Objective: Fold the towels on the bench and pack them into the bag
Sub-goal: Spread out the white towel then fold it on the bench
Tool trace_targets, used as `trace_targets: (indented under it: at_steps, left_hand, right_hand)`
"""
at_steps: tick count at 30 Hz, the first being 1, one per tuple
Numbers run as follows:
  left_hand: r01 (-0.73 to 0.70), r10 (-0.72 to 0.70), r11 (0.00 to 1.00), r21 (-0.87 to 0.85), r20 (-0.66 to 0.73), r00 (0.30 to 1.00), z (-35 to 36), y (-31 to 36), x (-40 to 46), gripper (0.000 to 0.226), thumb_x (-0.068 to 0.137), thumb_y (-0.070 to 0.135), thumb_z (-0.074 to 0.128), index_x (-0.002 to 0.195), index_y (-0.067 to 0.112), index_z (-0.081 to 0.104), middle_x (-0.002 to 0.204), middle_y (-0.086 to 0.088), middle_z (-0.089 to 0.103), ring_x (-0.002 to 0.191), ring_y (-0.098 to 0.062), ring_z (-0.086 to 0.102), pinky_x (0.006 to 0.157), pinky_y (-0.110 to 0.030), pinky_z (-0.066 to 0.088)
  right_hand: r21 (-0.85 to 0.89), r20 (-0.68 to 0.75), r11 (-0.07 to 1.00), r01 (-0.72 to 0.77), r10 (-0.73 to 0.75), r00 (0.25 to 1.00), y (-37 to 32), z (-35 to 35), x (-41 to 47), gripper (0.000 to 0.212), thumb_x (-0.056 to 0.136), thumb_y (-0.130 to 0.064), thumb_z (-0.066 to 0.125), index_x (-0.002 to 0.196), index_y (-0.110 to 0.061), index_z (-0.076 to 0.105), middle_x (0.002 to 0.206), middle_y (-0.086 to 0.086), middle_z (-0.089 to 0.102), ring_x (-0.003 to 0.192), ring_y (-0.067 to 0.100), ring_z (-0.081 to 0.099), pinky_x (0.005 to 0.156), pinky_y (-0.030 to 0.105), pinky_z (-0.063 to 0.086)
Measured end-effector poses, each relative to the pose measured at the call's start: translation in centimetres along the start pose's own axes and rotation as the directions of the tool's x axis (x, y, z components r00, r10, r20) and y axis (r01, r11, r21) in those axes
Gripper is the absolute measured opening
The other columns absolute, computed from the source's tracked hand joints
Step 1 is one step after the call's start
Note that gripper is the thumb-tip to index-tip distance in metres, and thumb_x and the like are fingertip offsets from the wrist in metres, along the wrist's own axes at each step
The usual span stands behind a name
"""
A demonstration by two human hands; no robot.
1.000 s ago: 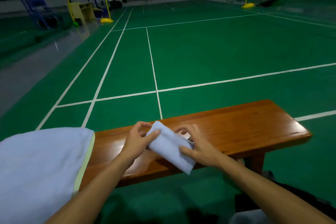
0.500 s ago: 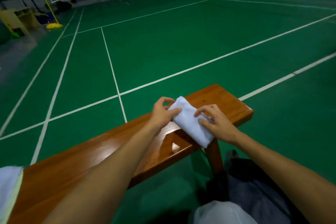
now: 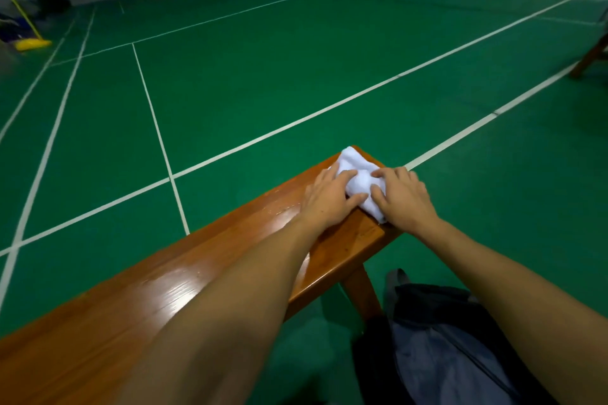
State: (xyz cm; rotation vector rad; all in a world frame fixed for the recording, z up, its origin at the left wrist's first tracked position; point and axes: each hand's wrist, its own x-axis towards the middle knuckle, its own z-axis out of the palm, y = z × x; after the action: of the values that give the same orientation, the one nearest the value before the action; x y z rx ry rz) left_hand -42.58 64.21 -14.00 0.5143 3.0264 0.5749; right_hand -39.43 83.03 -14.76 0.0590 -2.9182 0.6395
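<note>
A small white towel (image 3: 360,179), already folded into a compact bundle, lies at the far right end of the wooden bench (image 3: 184,276), close to its end edge. The left hand (image 3: 329,197) lies flat on the towel's near left side, fingers extended and pressing down, and the right hand (image 3: 403,197) presses its right side the same way, fingers spread and nearly straight; neither hand appears to grip or pinch the cloth. The towel looks soft, light and limp, so it will probably spring open unless it is held flat across its layers; taking it between thumb and fingers along the thick folded edge, or clamping it between both palms, seems the safest way to lift it without undoing the folds. A dark bag (image 3: 437,348) sits on the green floor (image 3: 263,82) below the bench end, just beside the bench leg, but its opening is cut off by the lower frame edge and partly covered by the right forearm, so whether it is open cannot be told. The towel's underside and its near corner are hidden beneath the hands.
</note>
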Motion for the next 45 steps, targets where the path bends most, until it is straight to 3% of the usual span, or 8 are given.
trace_targets:
  at_steps: [3, 7, 16, 28, 33, 37, 42, 45]
  left_hand:
    - [0.019, -0.019, 1.0, -0.019, 0.029, 0.999, -1.8, -0.1, -0.1, 0.071, 0.091, 0.067, 0.064, 0.152, 0.035, 0.048, 0.161, 0.0, 0.044, 0.141, -0.033, 0.046, 0.109, -0.058, 0.045]
    - [-0.002, -0.016, 0.982, -0.187, -0.095, 0.995, -5.0, -0.1, -2.4, 0.059, 0.087, 0.056, 0.071, 0.137, 0.026, 0.062, 0.14, -0.002, 0.065, 0.126, -0.029, 0.06, 0.101, -0.049, 0.053]
    - [-0.15, 0.095, 0.978, -0.146, -0.332, 0.939, -18.8, -5.5, -19.2, 0.023, 0.091, 0.038, 0.068, 0.112, 0.031, 0.067, 0.111, 0.015, 0.067, 0.096, -0.004, 0.065, 0.083, -0.039, 0.057]
    - [0.309, -0.293, 0.951, 0.025, -0.248, 0.923, -26.0, -22.6, -55.2, 0.012, 0.1, 0.04, 0.063, 0.111, 0.037, 0.066, 0.106, 0.026, 0.068, 0.091, 0.004, 0.064, 0.075, -0.032, 0.058]
    - [0.537, -0.517, 0.843, 0.024, -0.241, 0.821, -26.9, -29.6, -67.5, 0.01, 0.102, 0.046, 0.061, 0.111, 0.043, 0.062, 0.107, 0.027, 0.066, 0.092, 0.005, 0.063, 0.075, -0.024, 0.055]
    - [0.667, -0.635, 0.745, 0.012, -0.29, 0.716, -27.5, -34.6, -75.3, 0.006, 0.098, 0.044, 0.063, 0.099, 0.047, 0.058, 0.101, 0.022, 0.066, 0.087, 0.0, 0.062, 0.07, -0.03, 0.053]
    - [0.767, -0.683, 0.639, 0.048, -0.423, 0.596, -27.9, -39.1, -80.0, 0.032, 0.092, 0.068, 0.062, 0.114, 0.044, 0.061, 0.11, 0.021, 0.058, 0.099, -0.01, 0.059, 0.069, -0.035, 0.054]
    - [0.824, -0.728, 0.566, -0.009, -0.474, 0.495, -27.5, -40.8, -80.7, 0.043, 0.093, 0.065, 0.067, 0.12, 0.032, 0.065, 0.11, 0.011, 0.063, 0.101, -0.017, 0.062, 0.071, -0.038, 0.057]
  right_hand:
    - [-0.064, 0.07, 0.998, 0.021, -0.017, 0.997, -0.4, -1.1, 0.4, 0.044, 0.105, -0.047, 0.045, 0.143, -0.024, 0.053, 0.138, 0.013, 0.054, 0.125, 0.035, 0.049, 0.103, 0.049, 0.043]
    - [-0.172, 0.093, 0.984, 0.056, -0.04, 0.995, -3.2, -4.8, 0.6, 0.046, 0.103, -0.049, 0.051, 0.139, -0.02, 0.057, 0.14, 0.016, 0.049, 0.126, 0.039, 0.048, 0.102, 0.051, 0.046]
    - [0.083, -0.121, 0.883, 0.462, -0.451, 0.884, -16.9, -9.9, -8.0, 0.025, 0.1, -0.04, 0.057, 0.118, -0.023, 0.065, 0.118, -0.001, 0.057, 0.108, 0.023, 0.059, 0.088, 0.042, 0.053]
    - [0.365, 0.06, 0.628, 0.688, -0.753, 0.656, -42.3, 0.9, -24.0, 0.021, 0.105, -0.043, 0.054, 0.12, -0.031, 0.062, 0.112, -0.019, 0.055, 0.097, 0.0, 0.058, 0.083, 0.027, 0.054]
    - [0.49, 0.178, 0.569, 0.66, -0.807, 0.564, -53.1, 7.1, -29.6, 0.03, 0.102, -0.052, 0.044, 0.117, -0.032, 0.06, 0.11, -0.018, 0.058, 0.092, 0.002, 0.06, 0.083, 0.034, 0.056]
    - [0.565, 0.278, 0.591, 0.576, -0.794, 0.541, -60.3, 12.2, -33.6, 0.027, 0.103, -0.046, 0.052, 0.121, -0.029, 0.061, 0.11, -0.016, 0.063, 0.092, 0.004, 0.061, 0.083, 0.035, 0.056]
    - [0.534, 0.472, 0.776, 0.336, -0.604, 0.642, -65.7, 17.7, -36.3, 0.04, 0.101, -0.042, 0.06, 0.13, -0.014, 0.054, 0.114, 0.003, 0.066, 0.098, 0.022, 0.063, 0.084, 0.041, 0.056]
    - [0.483, 0.53, 0.854, 0.193, -0.461, 0.712, -67.0, 19.7, -36.8, 0.036, 0.095, -0.043, 0.07, 0.109, -0.013, 0.054, 0.102, 0.004, 0.062, 0.093, 0.024, 0.061, 0.073, 0.036, 0.05]
